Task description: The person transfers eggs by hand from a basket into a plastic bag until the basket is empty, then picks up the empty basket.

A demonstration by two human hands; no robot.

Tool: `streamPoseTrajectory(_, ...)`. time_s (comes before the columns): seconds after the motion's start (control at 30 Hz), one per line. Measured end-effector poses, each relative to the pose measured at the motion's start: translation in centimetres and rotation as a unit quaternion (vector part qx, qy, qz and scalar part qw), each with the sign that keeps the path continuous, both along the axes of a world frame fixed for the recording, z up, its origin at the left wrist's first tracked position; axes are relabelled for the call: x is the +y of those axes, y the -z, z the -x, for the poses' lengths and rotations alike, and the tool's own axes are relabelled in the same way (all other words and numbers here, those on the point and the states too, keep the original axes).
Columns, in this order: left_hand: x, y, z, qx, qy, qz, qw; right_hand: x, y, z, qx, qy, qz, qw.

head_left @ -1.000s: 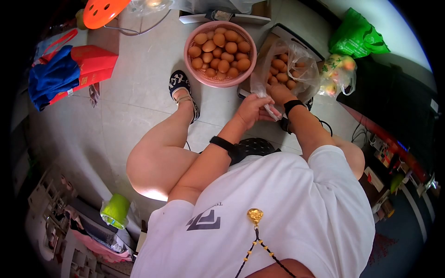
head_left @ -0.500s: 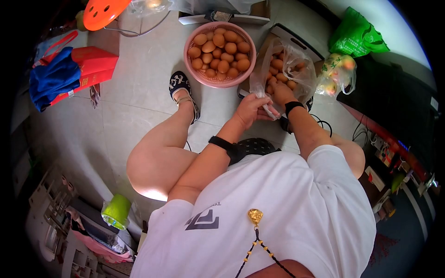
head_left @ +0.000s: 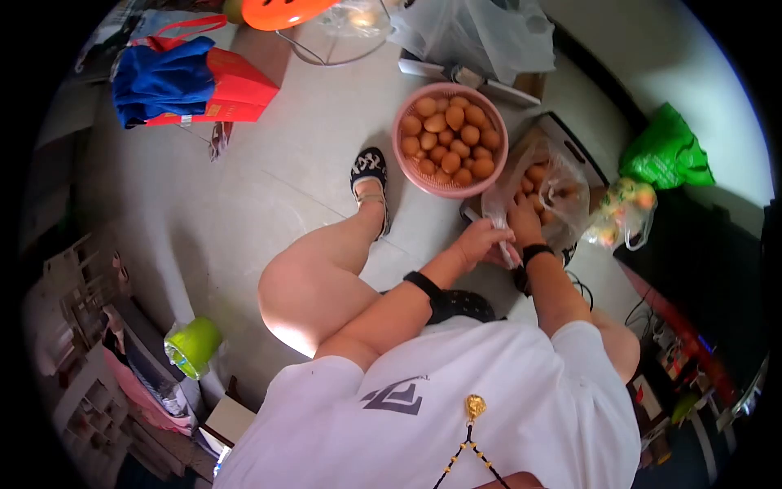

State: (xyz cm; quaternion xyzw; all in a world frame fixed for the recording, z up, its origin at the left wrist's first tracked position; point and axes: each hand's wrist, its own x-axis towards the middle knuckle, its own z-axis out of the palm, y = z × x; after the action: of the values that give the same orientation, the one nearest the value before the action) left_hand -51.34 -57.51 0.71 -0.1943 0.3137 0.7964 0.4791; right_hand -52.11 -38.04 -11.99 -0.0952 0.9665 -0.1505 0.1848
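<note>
A pink basket (head_left: 405, 163) full of brown eggs (head_left: 450, 162) stands on the floor ahead. To its right, a clear plastic bag (head_left: 568, 175) with several brown eggs (head_left: 535, 174) lies open in a cardboard box (head_left: 590, 169). My left hand (head_left: 486, 244) is closed on the gathered edge of this bag. My right hand (head_left: 524, 218) reaches into the bag mouth, next to the eggs; its fingertips are partly hidden, so I cannot make out whether an egg is in them. Both wrists wear black bands.
A green bag (head_left: 668, 155) and a clear bag of fruit (head_left: 623, 213) are at the right. Beyond the basket lies a box with plastic bags (head_left: 481, 37). A red bag with blue cloth (head_left: 243, 88) stands far left, an orange stool (head_left: 285, 11) near it, a green bin (head_left: 194, 346) lower left.
The view has shifted, so the basket, box and hands appear lower and farther right. My left hand keeps its hold on the bag, and my right hand stays at the eggs inside it.
</note>
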Motion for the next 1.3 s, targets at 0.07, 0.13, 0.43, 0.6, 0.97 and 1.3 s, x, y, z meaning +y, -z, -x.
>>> streamPoseTrajectory(0.07,0.2,-0.1,0.0,0.012,0.003,0.007,1.000,0.3,-0.7,0.0,0.013,0.025,0.012,1.000)
streamPoseTrajectory(0.13,-0.1,-0.4,0.1,0.028,-0.007,0.023,0.999,0.9,0.4,-0.1,-0.030,0.147,0.117,0.982)
streamPoseTrajectory(0.43,-0.5,-1.8,0.0,0.018,0.009,0.048,0.999,-3.1,-10.8,5.5,0.063,0.149,0.221,0.962)
streamPoseTrajectory(0.6,0.0,-0.2,-0.3,0.022,0.022,0.061,0.998,-8.3,-12.8,10.4,0.101,0.054,0.306,0.945)
streamPoseTrajectory(0.97,-0.1,1.3,-0.8,0.124,0.064,0.089,0.986,-12.1,-7.0,11.9,0.023,-0.247,0.002,0.969)
streamPoseTrajectory(1.3,0.0,1.8,-1.0,0.091,0.129,0.052,0.986,-11.6,-8.1,11.5,0.060,-0.223,0.025,0.973)
